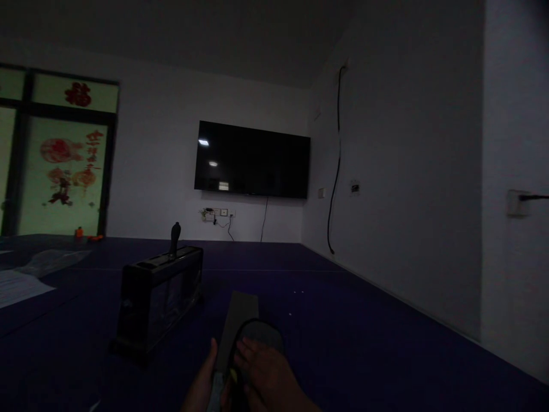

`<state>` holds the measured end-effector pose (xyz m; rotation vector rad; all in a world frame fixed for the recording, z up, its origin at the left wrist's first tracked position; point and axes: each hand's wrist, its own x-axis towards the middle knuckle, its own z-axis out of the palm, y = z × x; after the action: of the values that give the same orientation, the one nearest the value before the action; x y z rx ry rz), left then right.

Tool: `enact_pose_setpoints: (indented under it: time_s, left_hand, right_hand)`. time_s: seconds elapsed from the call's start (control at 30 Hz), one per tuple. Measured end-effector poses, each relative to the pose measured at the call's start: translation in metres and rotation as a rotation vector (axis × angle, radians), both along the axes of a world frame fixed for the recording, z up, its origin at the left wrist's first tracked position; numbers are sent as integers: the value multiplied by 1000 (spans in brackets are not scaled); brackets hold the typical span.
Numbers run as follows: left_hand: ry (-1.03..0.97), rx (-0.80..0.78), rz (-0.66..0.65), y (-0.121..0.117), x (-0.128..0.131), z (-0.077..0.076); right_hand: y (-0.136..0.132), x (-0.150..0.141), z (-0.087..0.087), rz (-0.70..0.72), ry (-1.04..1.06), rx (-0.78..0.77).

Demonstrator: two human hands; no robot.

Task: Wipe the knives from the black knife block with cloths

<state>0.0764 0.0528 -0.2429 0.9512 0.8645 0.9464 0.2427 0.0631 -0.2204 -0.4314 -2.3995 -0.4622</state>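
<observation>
The room is dim. At the bottom edge my left hand (202,382) wraps round the near end of a long grey flat piece (238,317) that points away from me over the dark blue surface (351,332). My right hand (271,379) is beside it, its fingers curled over the rim of a dark oval object (262,333) that lies against the grey piece. What these two things are I cannot make out. Just left of the hands stands a dark box-like holder (158,297) with clear sides and a black handle (175,237) sticking up from its top.
A black wall screen (252,160) hangs on the far wall, with sockets and cables below it. A cable (337,166) runs down the right wall. A window with red decorations (64,166) is at the left. Plastic sheets and white paper (21,283) lie at the left edge.
</observation>
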Motion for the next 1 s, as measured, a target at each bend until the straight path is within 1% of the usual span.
enact_pose_setpoints:
  time_s: [0.07,0.17,0.33,0.43,0.53,0.6,0.67,0.8,1.0]
  left_hand:
    - [-41,15,-6,1,0,-3]
    - [-112,-1,-35,0,-1,-1]
    - [-217,-116,25,-5,0,8]
    - [-230,-110,13,-6,1,6]
    - [-214,-118,31,-3,1,0]
    - [-171,-89,46,1,3,-5]
    - [-136,-15,90,7,5,-11]
    - [-118,80,189,13,8,-16]
    - [-101,176,250,7,3,-7]
  right_hand:
    - [4,2,-5,-39,57,9]
    - [8,3,-10,-79,63,51]
    - [1,3,-3,-152,51,89]
    - [-1,3,-1,-168,0,119]
    - [4,4,-3,-123,1,180]
    - [8,5,-6,-65,32,213]
    - [11,5,-8,-7,51,240]
    - [12,5,-8,11,16,248]
    - [5,1,-3,-49,-130,77]
